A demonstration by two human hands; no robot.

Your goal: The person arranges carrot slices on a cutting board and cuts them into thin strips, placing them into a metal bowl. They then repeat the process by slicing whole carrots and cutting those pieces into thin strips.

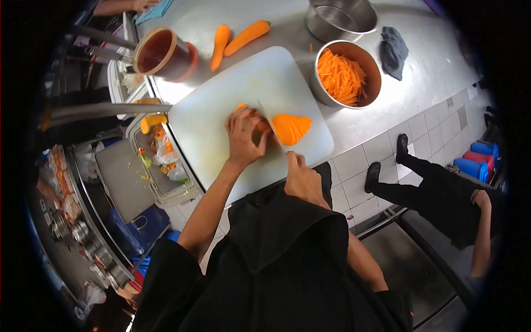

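On the white cutting board (210, 110), my left hand (244, 135) presses down on a carrot piece (241, 105), its fingers curled over it and hiding most of it. My right hand (303, 178) is wrapped round the handle of a knife (270, 122), whose blade stands just right of my left fingers. Thin orange carrot slices (292, 128) lie fanned out on the board, to the right of the blade.
Two whole carrots (247, 37) lie beyond the board. A metal pot (378, 83) of carrot strips, an empty pot (342, 19) and a dark cloth (393, 53) stand right. A container (160, 52) and a scrap bin (188, 193) are left. Another person (437, 199) is at right.
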